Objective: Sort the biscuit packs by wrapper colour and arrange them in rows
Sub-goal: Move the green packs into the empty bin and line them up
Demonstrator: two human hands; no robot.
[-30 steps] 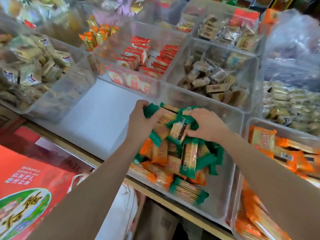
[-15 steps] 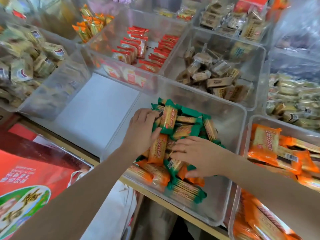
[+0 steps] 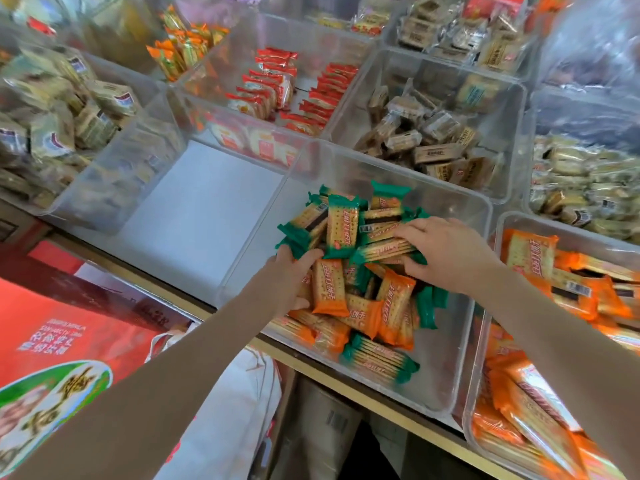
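Lowest in the bin (image 3: 446, 386), a lone green pack (image 3: 379, 358) lies flat near the front wall; I'd leave it for last. Just above it sits the orange cluster (image 3: 363, 306), jumbled at the frame's centre. My left hand (image 3: 294, 271) is buried at the left edge of the pile, fingers curled round the green-ended packs there, though exactly how many I can't tell. My right hand (image 3: 446, 251) lies over the right side, fingers curled onto a long green pack (image 3: 384, 251). Farther up, the green heap (image 3: 343, 223) leans in all directions. To do this well, I'd say sweep the greens toward the back wall together, square their ends, then line the oranges in front. The risk, I judge: slippery wrappers sliding back and remixing. The neighbouring bin (image 3: 519, 225) at right already holds orange ones.
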